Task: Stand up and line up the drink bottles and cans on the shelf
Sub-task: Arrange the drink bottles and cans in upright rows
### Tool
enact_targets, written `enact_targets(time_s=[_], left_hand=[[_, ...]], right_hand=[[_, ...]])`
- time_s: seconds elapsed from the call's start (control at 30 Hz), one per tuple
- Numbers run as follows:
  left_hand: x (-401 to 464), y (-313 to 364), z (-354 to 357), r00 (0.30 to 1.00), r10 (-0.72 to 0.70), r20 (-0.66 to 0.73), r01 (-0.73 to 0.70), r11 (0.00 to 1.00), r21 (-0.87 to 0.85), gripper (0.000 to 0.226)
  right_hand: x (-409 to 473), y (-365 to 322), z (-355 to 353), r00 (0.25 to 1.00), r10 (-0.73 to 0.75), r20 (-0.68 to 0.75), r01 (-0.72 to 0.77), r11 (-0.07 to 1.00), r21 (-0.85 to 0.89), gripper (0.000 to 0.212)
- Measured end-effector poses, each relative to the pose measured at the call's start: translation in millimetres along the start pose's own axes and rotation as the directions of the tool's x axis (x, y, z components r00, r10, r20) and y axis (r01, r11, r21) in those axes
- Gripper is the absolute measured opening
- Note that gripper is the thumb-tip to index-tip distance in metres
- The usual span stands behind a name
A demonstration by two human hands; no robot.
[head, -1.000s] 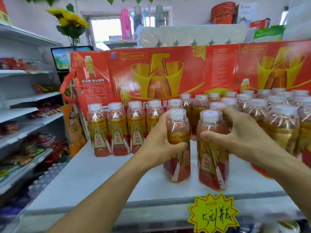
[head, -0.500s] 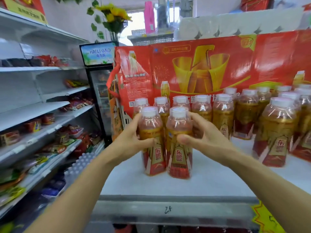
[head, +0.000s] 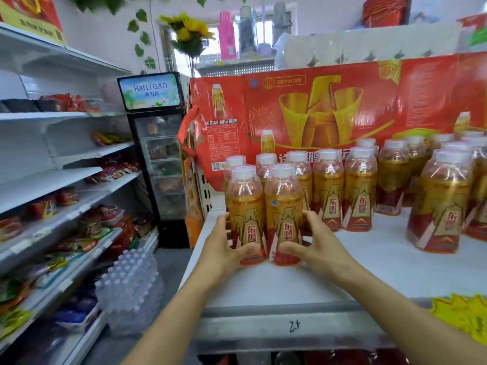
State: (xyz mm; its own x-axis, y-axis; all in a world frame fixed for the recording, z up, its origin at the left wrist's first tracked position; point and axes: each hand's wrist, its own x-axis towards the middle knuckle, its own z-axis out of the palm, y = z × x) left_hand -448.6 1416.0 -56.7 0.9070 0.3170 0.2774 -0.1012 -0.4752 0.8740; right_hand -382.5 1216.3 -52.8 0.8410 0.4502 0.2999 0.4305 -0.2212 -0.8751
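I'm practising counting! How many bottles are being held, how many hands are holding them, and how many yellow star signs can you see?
Bottles being held: 2 (left bottle, right bottle)
Hands: 2 (left hand, right hand)
Signs: 1 (yellow star sign)
Total: 5

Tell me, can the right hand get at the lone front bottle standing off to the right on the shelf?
Probably yes. The lone front bottle stands upright with bare shelf between it and the right hand, nothing blocking. That hand is wrapped on the right bottle of the pair, so it must let go first.
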Motion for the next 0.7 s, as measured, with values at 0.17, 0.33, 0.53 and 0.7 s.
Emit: enact_targets(time_s=[0.17, 0.33, 0.53, 0.7], left_hand=[[3, -9, 2, 0.998, 0.039, -0.05, -0.041, 0.998, -0.043, 0.063], [6, -9, 1, 0.997, 0.048, -0.063, -0.051, 0.997, -0.05, 0.061], [5, -7, 2, 0.995, 0.078, -0.058, -0.079, 0.997, -0.019, 0.059], [1, 0, 2, 0.997, 0.071, -0.034, -0.072, 0.997, -0.009, 0.062]], right_hand=[[14, -1, 8, 1.0, -0.017, -0.016, 0.016, 0.999, -0.033, 0.049], [23, 0, 13, 0.999, -0.014, -0.032, 0.011, 0.995, -0.095, 0.046], [26, 1, 17, 0.999, -0.01, -0.036, 0.006, 0.994, -0.113, 0.046], [25, 0, 19, 0.999, -0.007, -0.041, 0.002, 0.994, -0.109, 0.044]])
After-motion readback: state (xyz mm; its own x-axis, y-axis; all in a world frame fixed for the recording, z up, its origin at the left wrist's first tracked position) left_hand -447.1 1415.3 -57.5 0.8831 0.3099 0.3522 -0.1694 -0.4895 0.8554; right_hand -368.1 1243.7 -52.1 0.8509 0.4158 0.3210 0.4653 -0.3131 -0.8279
